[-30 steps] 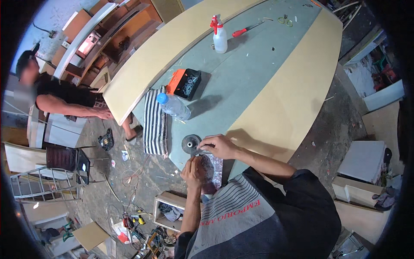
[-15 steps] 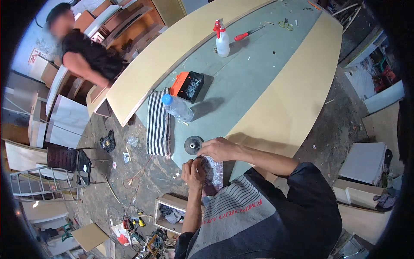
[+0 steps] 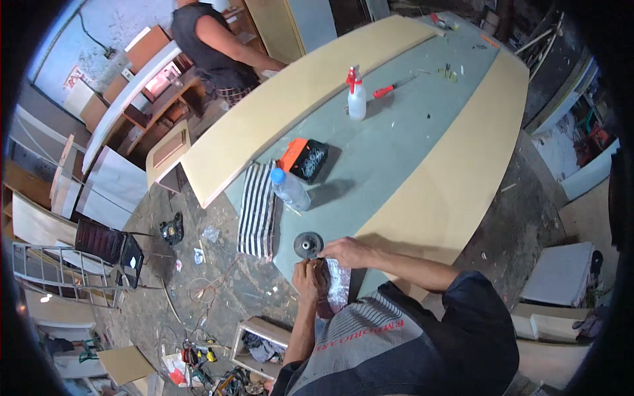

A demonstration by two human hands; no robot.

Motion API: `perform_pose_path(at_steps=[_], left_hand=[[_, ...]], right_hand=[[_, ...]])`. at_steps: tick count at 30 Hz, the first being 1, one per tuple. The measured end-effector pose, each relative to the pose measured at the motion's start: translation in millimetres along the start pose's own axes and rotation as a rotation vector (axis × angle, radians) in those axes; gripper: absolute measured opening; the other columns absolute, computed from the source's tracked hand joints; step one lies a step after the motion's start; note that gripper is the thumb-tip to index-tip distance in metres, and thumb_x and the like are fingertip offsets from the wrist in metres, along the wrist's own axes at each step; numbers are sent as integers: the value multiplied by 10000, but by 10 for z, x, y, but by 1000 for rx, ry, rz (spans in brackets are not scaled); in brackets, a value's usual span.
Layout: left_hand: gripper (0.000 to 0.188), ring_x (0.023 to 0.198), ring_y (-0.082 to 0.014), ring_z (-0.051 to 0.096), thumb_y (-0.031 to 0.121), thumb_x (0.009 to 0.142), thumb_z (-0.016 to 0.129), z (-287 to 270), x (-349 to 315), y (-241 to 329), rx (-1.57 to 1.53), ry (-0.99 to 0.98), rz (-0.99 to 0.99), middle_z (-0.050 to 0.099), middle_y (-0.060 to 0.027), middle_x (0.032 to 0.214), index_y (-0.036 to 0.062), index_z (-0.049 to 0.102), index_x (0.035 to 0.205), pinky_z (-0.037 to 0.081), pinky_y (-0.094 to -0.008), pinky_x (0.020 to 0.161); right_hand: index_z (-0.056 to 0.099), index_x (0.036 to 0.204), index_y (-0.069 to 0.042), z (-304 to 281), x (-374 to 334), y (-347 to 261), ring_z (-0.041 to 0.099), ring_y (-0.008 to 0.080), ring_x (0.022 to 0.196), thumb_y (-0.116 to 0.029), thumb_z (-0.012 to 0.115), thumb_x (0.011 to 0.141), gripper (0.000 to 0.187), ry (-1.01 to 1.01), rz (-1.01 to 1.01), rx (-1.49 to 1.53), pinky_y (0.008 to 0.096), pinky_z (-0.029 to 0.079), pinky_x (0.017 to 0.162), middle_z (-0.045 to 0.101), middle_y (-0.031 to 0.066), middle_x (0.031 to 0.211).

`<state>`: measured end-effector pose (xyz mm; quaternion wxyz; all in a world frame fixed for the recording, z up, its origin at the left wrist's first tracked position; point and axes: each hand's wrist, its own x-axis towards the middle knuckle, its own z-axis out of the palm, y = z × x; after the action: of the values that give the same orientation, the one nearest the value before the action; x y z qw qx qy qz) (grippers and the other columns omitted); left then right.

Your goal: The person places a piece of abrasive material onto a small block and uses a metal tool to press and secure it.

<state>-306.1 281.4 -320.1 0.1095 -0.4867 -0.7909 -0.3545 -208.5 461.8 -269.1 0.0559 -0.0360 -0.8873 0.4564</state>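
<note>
Close to my body at the near tip of the grey-green tabletop point(image 3: 389, 142), both my hands work beside each other. The fingers of my left hand point(image 3: 306, 280) are curled closed, and what they grip is hidden. My right hand point(image 3: 346, 253) is pinched closed with its fingertips at the edge of a dark grey round disc point(image 3: 308, 245) with a pale metal hub. Whatever is in that pinch is too small to make out. Beneath my hands lies a shiny, mottled silver and purplish flat piece point(image 3: 338, 284), partly covered by them.
Beyond the disc stand a blue-capped plastic bottle point(image 3: 290, 190), a black-and-orange box of screws point(image 3: 309, 162), a striped cloth point(image 3: 256, 214), a spray bottle point(image 3: 356, 102) and a red-handled screwdriver point(image 3: 383, 92). A person point(image 3: 214, 49) stands behind the curved panel point(image 3: 297, 92). Tools point(image 3: 198, 360) litter the floor.
My view has shifted, so the table sits lower and further right. The person behind the panel has moved right, arm reaching toward it. My hands stay beside the disc.
</note>
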Motion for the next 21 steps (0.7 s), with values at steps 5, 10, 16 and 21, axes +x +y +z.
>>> perform_pose_path(at_steps=[5,10,16,21], left_hand=[[93,820,-302,633,74,865,676,23,154,126,-66,20,31,652,-97,955,81,648,953,502,-401,675],[77,820,-278,633,117,847,723,-17,152,73,-119,0,-71,647,-62,929,109,659,889,503,-391,681],[170,824,-284,619,149,806,781,-152,285,55,-95,-49,-60,628,-67,905,94,648,896,496,-401,687],[178,810,-297,610,116,798,758,-147,219,-70,-162,-63,-2,619,-83,906,83,636,924,491,-410,675]], right_hand=[[717,1079,-8,88,-58,272,672,375,951,-68,578,930,212,55,2,38,428,530,855,698,197,1023],[725,1045,-15,132,42,243,679,357,962,-125,610,926,199,88,42,113,415,529,859,710,180,1021],[715,1043,0,227,118,253,690,363,927,-113,610,917,198,85,35,156,412,530,851,721,173,1015],[715,1066,-24,212,115,203,685,368,949,-112,597,929,201,82,-44,92,426,533,848,716,170,1021]])
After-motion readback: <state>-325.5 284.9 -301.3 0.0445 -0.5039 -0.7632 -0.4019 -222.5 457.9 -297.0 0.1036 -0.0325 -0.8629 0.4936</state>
